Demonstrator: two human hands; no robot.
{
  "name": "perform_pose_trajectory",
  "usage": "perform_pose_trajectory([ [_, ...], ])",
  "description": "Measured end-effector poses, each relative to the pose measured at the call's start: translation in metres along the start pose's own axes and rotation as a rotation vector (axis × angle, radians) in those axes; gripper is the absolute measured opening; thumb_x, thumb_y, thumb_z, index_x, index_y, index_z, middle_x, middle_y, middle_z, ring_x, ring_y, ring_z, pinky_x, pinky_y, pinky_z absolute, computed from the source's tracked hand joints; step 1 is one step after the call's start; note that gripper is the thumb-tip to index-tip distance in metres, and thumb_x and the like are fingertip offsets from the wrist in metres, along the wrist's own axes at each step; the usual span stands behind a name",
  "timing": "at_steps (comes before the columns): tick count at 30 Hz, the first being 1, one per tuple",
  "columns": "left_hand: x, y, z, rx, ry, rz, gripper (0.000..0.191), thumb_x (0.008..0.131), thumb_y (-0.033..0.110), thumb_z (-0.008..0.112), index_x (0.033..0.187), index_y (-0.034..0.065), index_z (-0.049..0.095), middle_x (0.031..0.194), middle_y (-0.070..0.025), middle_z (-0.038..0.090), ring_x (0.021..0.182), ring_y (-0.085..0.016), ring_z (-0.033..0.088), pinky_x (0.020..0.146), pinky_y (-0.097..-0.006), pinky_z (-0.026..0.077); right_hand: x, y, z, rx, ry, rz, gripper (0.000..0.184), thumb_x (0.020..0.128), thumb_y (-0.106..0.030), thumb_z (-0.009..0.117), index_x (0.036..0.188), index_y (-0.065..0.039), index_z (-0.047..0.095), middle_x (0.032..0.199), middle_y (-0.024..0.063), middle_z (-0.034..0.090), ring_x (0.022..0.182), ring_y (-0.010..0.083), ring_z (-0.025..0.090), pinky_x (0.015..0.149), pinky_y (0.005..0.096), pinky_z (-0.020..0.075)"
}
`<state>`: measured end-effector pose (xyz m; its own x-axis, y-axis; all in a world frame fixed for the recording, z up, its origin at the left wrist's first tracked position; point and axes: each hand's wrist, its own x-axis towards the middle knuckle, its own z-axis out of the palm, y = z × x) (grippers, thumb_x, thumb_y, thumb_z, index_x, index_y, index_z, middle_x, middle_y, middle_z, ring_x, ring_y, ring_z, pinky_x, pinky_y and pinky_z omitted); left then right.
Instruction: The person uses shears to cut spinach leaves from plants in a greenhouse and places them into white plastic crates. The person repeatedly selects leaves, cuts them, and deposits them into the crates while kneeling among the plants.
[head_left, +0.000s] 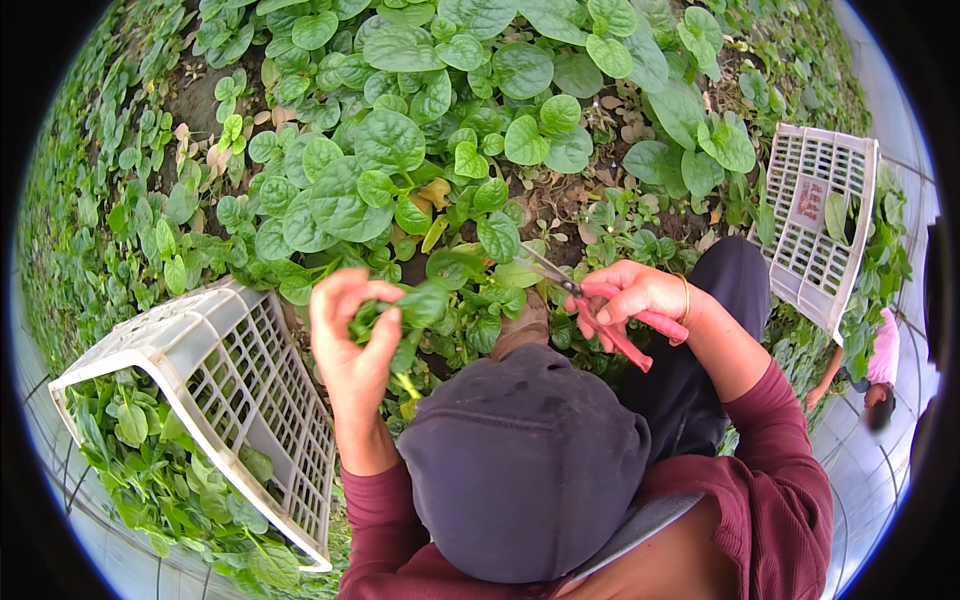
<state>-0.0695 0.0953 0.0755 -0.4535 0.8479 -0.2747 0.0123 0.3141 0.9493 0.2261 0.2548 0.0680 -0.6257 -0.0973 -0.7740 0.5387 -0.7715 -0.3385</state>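
Between the curled fingers and thumb of my left hand is a green leafy sprig, blurred and partly hidden by the fingers. My right hand grips scissors with red handles. Their metal blades point up and left, among the leaves beside the low plants. Broad-leaved green plants grow from the soil right in front of both hands. A brown shoe tip shows between the hands, below the plants. Dark cloth covers the lower middle of the view.
A white slatted plastic crate full of picked leaves lies tilted at my left. Another white crate with leaves stands at the right, past my dark-trousered knee. Farther right is a person in a pink top. Pale sheeting lines the edges.
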Motion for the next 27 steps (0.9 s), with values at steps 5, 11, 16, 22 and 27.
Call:
perform_pose_trajectory([
  [5,0.054,-0.006,0.062,0.596,-0.474,0.214,0.071,0.078,0.013,0.072,0.141,0.0045,0.039,0.085,-0.0091,0.069,0.085,-0.024,0.066,0.090,-0.0368,0.046,-0.008,0.000,-0.006,0.170,0.110,-0.196,0.048,0.075,-0.017,0.063,0.117,0.004,0.054,0.091,0.0147,0.066,0.071,0.0232,0.068,0.065,0.0336,0.0564],
  [11,0.027,-0.061,0.090,0.901,-0.278,0.220,0.035,0.077,0.015,0.072,0.111,0.0137,0.066,0.078,-0.0094,0.064,0.069,-0.031,0.064,0.062,-0.0412,0.051,0.008,-0.031,-0.018,-0.206,0.130,-0.122,0.041,0.072,-0.010,0.060,0.109,0.007,0.057,0.084,0.0130,0.065,0.064,0.0215,0.065,0.064,0.0318,0.0549],
  [16,0.011,-0.069,0.077,0.709,-0.115,0.286,0.026,0.074,0.010,0.073,0.100,0.0131,0.070,0.071,-0.0053,0.053,0.061,-0.025,0.059,0.055,-0.0355,0.048,0.065,-0.030,-0.026,-0.356,-0.070,-0.005,0.023,0.074,-0.011,0.062,0.089,0.005,0.055,0.054,0.0078,0.057,0.039,0.0194,0.056,0.063,0.0313,0.0530],
  [22,0.006,-0.067,0.065,0.302,0.014,0.177,0.016,0.077,0.004,0.075,0.092,0.0027,0.070,0.076,-0.0058,0.051,0.064,-0.015,0.051,0.058,-0.0269,0.043,0.088,-0.040,-0.003,-0.407,0.008,-0.077,0.027,0.074,-0.004,0.064,0.100,0.005,0.061,0.070,0.0073,0.063,0.053,0.0140,0.061,0.048,0.0278,0.0504],
  [27,0.011,-0.030,0.024,0.241,0.194,0.300,0.017,0.081,-0.003,0.067,0.098,-0.0008,0.068,0.096,-0.0068,0.063,0.090,-0.015,0.061,0.079,-0.0274,0.049,0.056,-0.053,0.007,-0.176,0.024,-0.206,0.035,0.074,-0.008,0.064,0.105,0.007,0.058,0.075,0.0085,0.063,0.056,0.0170,0.063,0.053,0.0282,0.0529],
])
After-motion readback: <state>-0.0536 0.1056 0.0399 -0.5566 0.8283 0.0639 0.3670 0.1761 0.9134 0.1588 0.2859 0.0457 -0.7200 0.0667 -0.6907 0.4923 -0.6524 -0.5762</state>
